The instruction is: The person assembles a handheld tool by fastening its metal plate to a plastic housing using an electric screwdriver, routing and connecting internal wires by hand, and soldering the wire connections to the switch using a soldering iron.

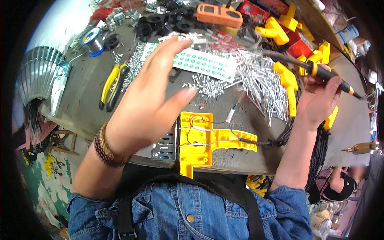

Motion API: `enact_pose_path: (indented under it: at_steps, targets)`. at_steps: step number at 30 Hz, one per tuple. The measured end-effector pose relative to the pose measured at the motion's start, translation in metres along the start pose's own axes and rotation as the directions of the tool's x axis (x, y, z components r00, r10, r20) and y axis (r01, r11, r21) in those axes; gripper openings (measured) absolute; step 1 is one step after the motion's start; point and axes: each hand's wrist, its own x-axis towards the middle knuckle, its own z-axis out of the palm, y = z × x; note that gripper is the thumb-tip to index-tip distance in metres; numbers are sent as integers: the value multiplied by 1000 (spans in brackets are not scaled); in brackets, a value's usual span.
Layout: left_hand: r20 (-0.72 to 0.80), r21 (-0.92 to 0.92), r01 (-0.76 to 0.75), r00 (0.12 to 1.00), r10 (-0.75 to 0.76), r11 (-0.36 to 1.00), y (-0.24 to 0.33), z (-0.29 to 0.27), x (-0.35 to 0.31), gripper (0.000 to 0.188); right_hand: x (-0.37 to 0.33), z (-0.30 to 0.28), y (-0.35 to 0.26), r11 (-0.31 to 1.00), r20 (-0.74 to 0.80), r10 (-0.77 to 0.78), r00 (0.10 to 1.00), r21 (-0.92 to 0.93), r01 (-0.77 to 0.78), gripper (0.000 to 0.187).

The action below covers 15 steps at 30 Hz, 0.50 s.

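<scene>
My right hand [320, 102] grips a soldering iron [320, 72] by its black, yellow-ringed handle; its metal shaft points left over the bench. My left hand [150, 100] is raised over the bench with fingers stretched out, holding nothing. Its fingertips partly cover a white sheet with green dots [204, 64]. In front of me lies a yellow plastic housing half [196, 148] with a short handle, thin wires inside and a black cable leaving the handle end. A slotted metal plate [165, 147] adjoins its left side, partly behind my left wrist.
Yellow-black pliers [114, 86] and a solder spool [93, 42] lie left. Small screws [208, 85] and metal rods [264, 80] are heaped mid-bench. An orange meter [219, 15] sits at the back, several yellow handles [288, 82] at right. Another person [340, 186] is at far right.
</scene>
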Motion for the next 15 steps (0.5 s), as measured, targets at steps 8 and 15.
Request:
enact_pose_path:
  at_steps: [8,15]
  targets:
    - [384,147,-133,921,68,980,12,-30,-65,107,95,20,110,725,336,-59,940,-633,272,26]
    - [220,64,-208,957,189,976,1,-36,-68,86,69,10,50,334,242,815,527,-939,-86,18]
